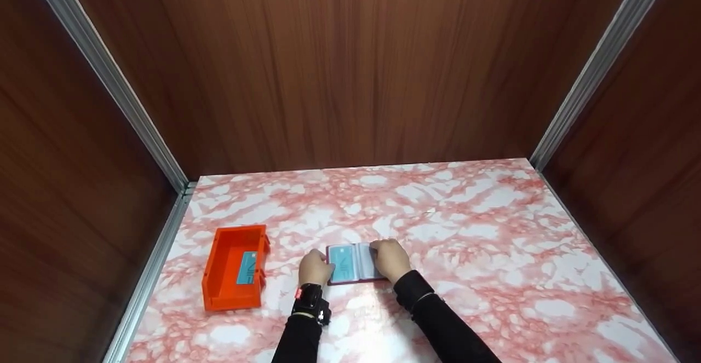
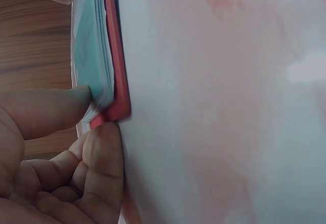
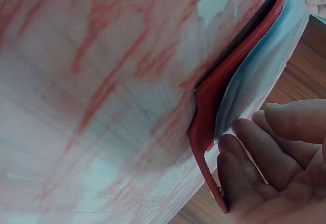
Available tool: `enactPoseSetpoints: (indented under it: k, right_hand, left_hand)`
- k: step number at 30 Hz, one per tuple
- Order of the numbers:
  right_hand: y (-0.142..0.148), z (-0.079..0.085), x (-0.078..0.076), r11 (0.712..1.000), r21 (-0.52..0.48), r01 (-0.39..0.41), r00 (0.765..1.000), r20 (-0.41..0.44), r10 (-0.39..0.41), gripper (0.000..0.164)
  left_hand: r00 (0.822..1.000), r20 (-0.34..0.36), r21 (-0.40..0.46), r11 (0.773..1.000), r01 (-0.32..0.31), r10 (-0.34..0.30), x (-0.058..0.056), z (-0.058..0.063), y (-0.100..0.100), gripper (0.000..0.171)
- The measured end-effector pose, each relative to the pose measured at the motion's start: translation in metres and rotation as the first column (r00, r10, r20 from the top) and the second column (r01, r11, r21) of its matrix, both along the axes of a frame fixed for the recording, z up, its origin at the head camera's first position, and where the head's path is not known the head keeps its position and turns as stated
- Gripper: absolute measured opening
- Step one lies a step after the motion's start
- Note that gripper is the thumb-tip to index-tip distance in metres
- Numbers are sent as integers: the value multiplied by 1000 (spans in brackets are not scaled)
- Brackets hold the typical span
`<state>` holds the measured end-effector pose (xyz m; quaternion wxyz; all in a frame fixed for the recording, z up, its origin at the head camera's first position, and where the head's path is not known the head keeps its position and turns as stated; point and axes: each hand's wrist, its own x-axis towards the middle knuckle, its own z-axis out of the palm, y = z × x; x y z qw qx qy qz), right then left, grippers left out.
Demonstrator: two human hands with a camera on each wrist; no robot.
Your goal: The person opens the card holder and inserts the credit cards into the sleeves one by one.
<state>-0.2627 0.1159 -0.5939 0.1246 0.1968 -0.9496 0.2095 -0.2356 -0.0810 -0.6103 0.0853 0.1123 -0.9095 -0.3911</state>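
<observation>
A red card holder [image 1: 344, 282] with clear sleeves lies spread on the table. A blue-green card [image 1: 342, 261] shows in its left sleeve; the right-hand sleeves [image 1: 367, 261] look pale and cardless. My left hand [image 1: 314, 269] pinches the holder's left edge. Its thumb [image 2: 56, 107] presses on the card and sleeves while the other fingers sit curled at the red cover's corner. Loosely bent at the holder's right side, my right hand [image 1: 391, 259] touches the sleeves and the inside of the red cover [image 3: 206, 107] with its fingers, the thumb held off them.
Left of the holder stands an orange bin [image 1: 223, 264] with another blue-green card [image 1: 247, 267] inside. The marbled red-and-white table [image 1: 465, 231] is enclosed by brown wood-grain panels [image 1: 350, 67] with metal corner posts [image 1: 602, 56].
</observation>
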Motion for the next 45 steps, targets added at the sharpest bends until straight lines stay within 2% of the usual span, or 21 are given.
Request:
enactPoseSetpoints:
  k: [6, 16, 24, 28, 35, 45]
  right_hand:
    - [-1, 0, 2, 1000, 11, -2, 1000, -12, 2, 15]
    - [-3, -3, 3, 999, 6, -47, 998, -41, 47, 11]
    - [-5, -1, 5, 997, -11, -81, 996, 37, 81, 19]
    - [-7, 1, 5, 996, -10, -93, 993, 66, 93, 23]
    - [-14, 2, 8, 992, -56, -111, 988, 105, 117, 20]
    - [-22, 2, 9, 987, -49, -155, 983, 91, 159, 21]
  left_hand:
    - [1000, -13, 0, 1000, -2, 2, -1, -1, 0, 24]
    - [1000, 11, -2, 1000, 0, 0, 1, 1, 1, 24]
    - [999, 44, 10, 1000, -7, 7, 1, 3, 1, 25]
    - [999, 33, 7, 1000, -6, 5, 0, 2, 1, 26]
    - [1000, 4, -10, 1000, -10, 10, 0, 1, 1, 25]
    - [999, 38, 2, 1000, -8, 8, 1, 4, 1, 26]
